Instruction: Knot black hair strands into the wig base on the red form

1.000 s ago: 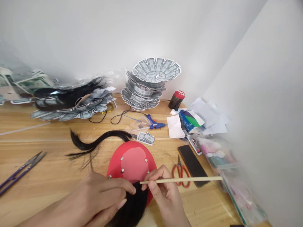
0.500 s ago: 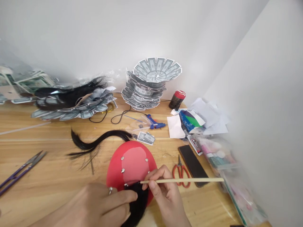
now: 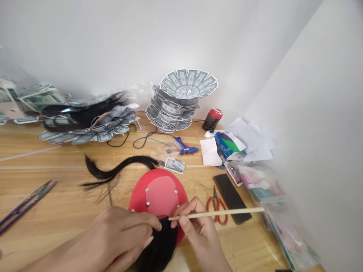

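A round red piece with a pink panel and silver studs lies at the front centre. Black hair covers its lower part and hangs toward me. My left hand, wearing a ring, has its fingertips closed on the upper left edge of this hair. In my right hand is a thin pale wooden stick, pinched between thumb and fingers. The stick's tip touches the top edge of the hair. Another curved black strand extends left from behind the red piece.
Purple snips lie at the left. Red-handled pliers and a phone are at the right. Behind are a blue glue gun and a tower of printed notes. Papers and plastic bags line the right side.
My left hand has drawn its fingers in and shifted slightly up and left at the hair's edge. The stick's far end has risen slightly.
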{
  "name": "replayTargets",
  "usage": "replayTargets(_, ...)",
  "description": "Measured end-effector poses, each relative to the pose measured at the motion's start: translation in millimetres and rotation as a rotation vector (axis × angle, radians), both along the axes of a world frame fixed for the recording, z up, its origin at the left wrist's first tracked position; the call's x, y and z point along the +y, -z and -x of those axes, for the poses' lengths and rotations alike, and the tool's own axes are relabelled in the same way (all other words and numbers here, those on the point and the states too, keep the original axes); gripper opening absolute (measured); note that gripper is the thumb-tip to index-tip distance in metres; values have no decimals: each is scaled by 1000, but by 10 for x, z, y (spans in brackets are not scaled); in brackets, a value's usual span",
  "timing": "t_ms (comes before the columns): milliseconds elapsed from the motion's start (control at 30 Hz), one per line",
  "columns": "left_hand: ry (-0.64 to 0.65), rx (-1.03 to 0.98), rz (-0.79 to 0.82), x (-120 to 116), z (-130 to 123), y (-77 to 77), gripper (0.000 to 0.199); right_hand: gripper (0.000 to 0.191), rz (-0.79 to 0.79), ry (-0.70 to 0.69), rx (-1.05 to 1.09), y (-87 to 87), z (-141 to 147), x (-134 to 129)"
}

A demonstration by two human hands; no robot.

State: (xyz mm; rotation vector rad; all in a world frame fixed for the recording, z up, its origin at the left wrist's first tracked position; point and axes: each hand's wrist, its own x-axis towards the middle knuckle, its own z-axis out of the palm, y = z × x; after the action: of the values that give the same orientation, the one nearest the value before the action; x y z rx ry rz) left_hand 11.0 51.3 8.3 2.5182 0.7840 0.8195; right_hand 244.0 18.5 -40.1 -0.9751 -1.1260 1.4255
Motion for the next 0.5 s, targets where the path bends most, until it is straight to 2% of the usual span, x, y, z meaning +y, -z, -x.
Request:
replayTargets(200, 129, 36, 107, 95, 35, -30, 30, 27, 26, 36, 21, -23, 23, 9)
replayTargets(367, 124, 41, 132, 97, 2, -26, 27, 30, -4, 42, 3, 41, 14, 33)
replayTargets(500, 140, 37, 176, 88, -11, -47, 26, 33, 11, 71, -31, 29, 36, 27)
